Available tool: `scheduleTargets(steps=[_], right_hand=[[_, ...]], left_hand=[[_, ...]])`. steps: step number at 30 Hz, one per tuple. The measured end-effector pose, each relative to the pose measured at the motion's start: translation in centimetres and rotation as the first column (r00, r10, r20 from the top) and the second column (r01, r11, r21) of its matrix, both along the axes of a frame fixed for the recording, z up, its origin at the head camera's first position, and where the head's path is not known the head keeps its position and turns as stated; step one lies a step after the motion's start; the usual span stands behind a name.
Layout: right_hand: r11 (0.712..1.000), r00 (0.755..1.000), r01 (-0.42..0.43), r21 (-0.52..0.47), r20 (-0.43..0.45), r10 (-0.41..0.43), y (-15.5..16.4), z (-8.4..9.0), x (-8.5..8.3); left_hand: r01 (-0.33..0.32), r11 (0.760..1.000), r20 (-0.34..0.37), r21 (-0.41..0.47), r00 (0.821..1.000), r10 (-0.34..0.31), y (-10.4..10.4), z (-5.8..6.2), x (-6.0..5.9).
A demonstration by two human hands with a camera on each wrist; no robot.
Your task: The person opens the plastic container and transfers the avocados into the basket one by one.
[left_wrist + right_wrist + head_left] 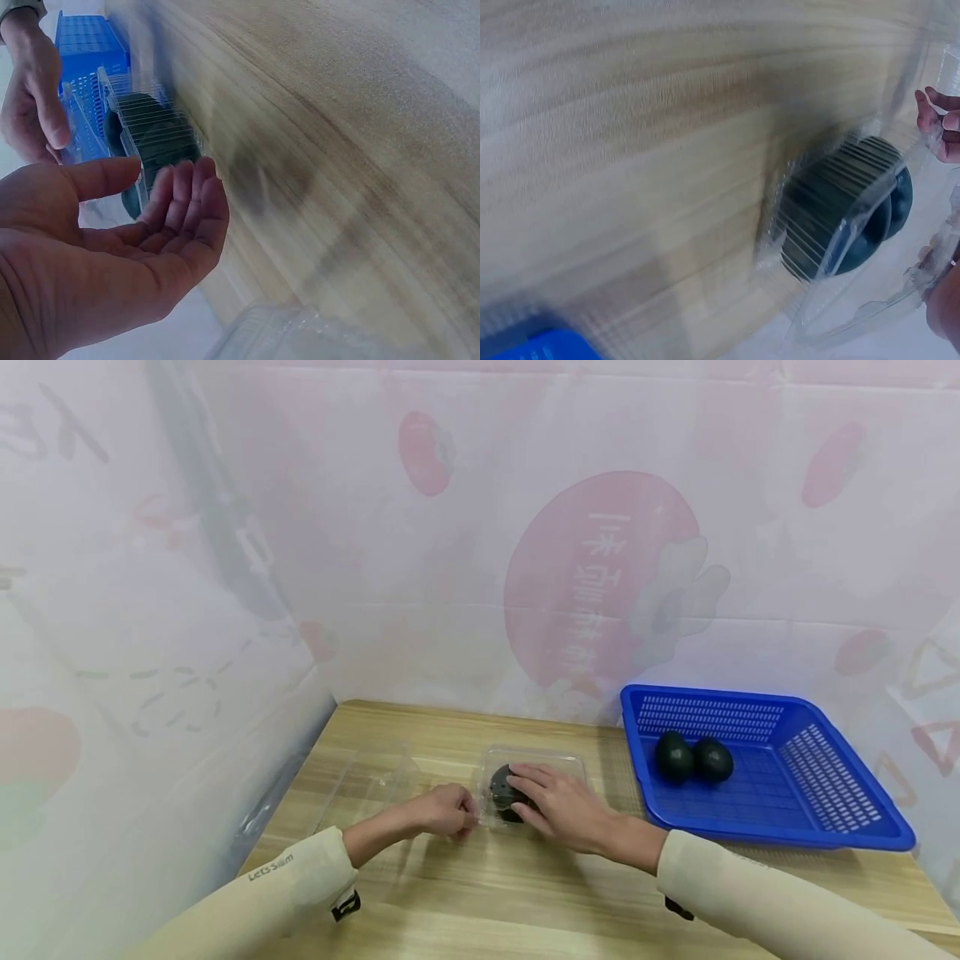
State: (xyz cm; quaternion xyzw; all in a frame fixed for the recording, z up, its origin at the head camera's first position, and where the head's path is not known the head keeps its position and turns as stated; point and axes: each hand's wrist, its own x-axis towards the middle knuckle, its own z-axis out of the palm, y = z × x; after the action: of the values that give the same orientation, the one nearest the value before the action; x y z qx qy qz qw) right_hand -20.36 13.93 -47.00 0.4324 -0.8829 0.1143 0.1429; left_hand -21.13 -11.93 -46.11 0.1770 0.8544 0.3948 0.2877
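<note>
Wooden counter (465,893): an open clear lid (375,777) lies to the left of the clear plastic box (536,760), and the left hand (442,810), fingers loosely curled with palm open and holding nothing, sits at the box's left edge. Inside the box is a dark avocado (501,785), and the right hand (562,806) rests flat over it, fingers straight. To the right of the box stands a blue basket (825,810) holding two more dark avocados (693,758) side by side.
</note>
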Motion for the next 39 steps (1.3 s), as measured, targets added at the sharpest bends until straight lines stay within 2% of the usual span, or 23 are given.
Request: scheduleTargets(steps=[2, 8, 10, 15, 19, 23, 27, 32, 37, 39], right_hand=[[1.0, 1.0, 0.013, 0.003, 0.007, -0.013, 0.2, 0.2, -0.1], [1.0, 0.999, 0.03, 0.01, 0.023, -0.03, 0.7, 0.7, -0.4], [0.999, 0.999, 0.036, 0.012, 0.028, -0.036, 0.9, 0.9, -0.4], [0.998, 0.998, 0.06, 0.012, 0.029, -0.06, 1.2, 1.3, -0.5], [0.998, 0.998, 0.06, 0.002, 0.014, -0.06, 1.5, 1.6, -0.8], [0.998, 0.998, 0.065, -0.016, 0.021, -0.065, 1.8, 2.0, -1.1], [0.996, 0.996, 0.083, -0.032, 0.013, -0.083, 2.0, 2.3, -1.4], [0.992, 0.992, 0.12, -0.026, 0.033, -0.119, 2.2, 2.9, -1.8], [0.989, 0.987, 0.144, -0.035, 0.071, -0.141, 2.3, 3.5, -2.2], [0.988, 0.987, 0.147, -0.05, 0.074, -0.143, 2.3, 3.7, -2.4]], left_hand=[[0.011, 0.999, -0.04, -0.03, 0.999, -0.012, 0.1, 0.0, -0.1], [-0.041, 0.997, -0.125, -0.071, 0.992, 0.032, 0.6, 0.0, -0.2], [-0.034, 0.996, -0.171, -0.082, 0.985, 0.02, 0.7, 0.0, -0.2], [-0.016, 0.989, -0.283, -0.146, 0.959, -0.026, 1.1, -0.4, 0.2], [-0.025, 0.978, -0.336, -0.207, 0.941, -0.047, 1.4, -1.0, 0.4], [-0.007, 0.971, -0.396, -0.24, 0.914, -0.092, 1.7, -1.8, 0.2], [0.003, 0.962, -0.436, -0.272, 0.891, -0.125, 1.8, -2.9, -0.1], [-0.009, 0.957, -0.471, -0.29, 0.872, -0.134, 2.0, -4.5, -0.6], [-0.012, 0.951, -0.487, -0.31, 0.861, -0.148, 2.2, -4.9, -0.9], [-0.014, 0.948, -0.485, -0.318, 0.862, -0.149, 2.3, -4.8, -0.8]])
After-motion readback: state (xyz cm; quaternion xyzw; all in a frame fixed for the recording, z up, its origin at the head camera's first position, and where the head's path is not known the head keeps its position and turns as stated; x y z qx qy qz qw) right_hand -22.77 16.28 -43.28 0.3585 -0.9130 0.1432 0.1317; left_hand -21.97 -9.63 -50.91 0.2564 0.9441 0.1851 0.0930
